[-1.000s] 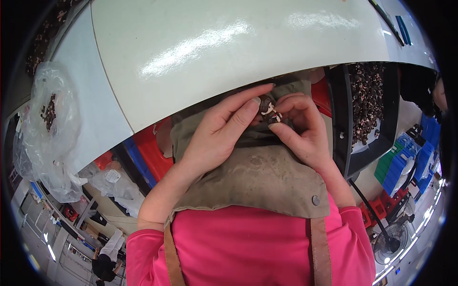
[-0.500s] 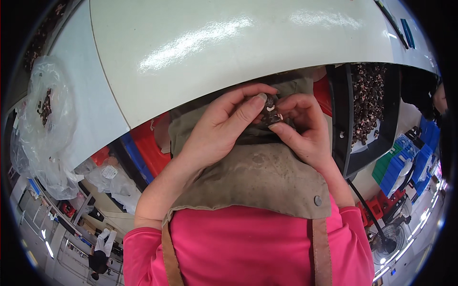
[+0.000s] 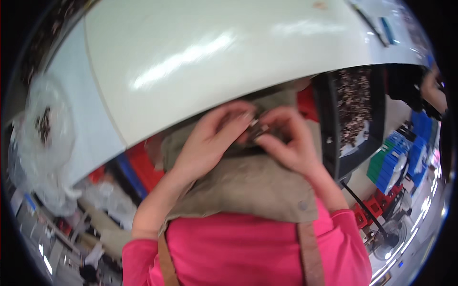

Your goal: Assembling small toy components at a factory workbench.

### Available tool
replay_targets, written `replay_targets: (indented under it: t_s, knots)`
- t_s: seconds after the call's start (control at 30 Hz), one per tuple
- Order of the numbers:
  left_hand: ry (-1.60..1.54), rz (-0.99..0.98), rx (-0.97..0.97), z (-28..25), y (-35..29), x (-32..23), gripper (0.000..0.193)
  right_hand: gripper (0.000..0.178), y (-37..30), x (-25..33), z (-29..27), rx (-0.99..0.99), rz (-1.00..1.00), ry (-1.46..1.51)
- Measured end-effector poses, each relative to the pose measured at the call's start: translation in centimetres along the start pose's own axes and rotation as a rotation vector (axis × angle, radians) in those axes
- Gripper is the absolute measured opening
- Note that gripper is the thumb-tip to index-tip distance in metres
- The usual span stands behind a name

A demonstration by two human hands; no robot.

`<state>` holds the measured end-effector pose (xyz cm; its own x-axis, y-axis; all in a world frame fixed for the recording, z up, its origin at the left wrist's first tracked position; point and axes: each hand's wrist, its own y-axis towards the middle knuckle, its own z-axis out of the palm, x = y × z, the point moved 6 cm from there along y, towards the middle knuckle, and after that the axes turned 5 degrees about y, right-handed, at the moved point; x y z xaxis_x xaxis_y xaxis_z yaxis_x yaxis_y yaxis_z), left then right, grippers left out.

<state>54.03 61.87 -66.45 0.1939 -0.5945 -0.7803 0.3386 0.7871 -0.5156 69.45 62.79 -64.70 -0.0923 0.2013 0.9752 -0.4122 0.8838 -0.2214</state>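
Our left hand [image 3: 207, 138] and right hand [image 3: 296, 145] have brought their thumbs [image 3: 274, 147] slightly closer, gripping the blurred dark figurine [image 3: 258, 129] beside the near edge of the counter [image 3: 205, 28].

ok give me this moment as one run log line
hands: left hand and right hand on small dark piece; black tray: at right, holding many pieces; image: blurred

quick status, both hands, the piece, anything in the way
Left hand and right hand closed on small dark piece. Piece blurred, partly hidden by the hands. White table edge just beyond them.
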Motion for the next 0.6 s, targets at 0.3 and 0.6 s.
replay_targets:
  t_s: [0.3,0.6]
  knots:
    - [-0.244,-0.086,0.037,9.4,-11.8,-23.6,0.019,0.008,1.4,35.8,-15.7,-0.353,-0.244,-0.397]
    - [-0.216,0.005,-0.010,3.5,-21.0,-15.8,0.055,0.030,5.8,29.1,-14.0,-0.306,-0.602,-1.336]
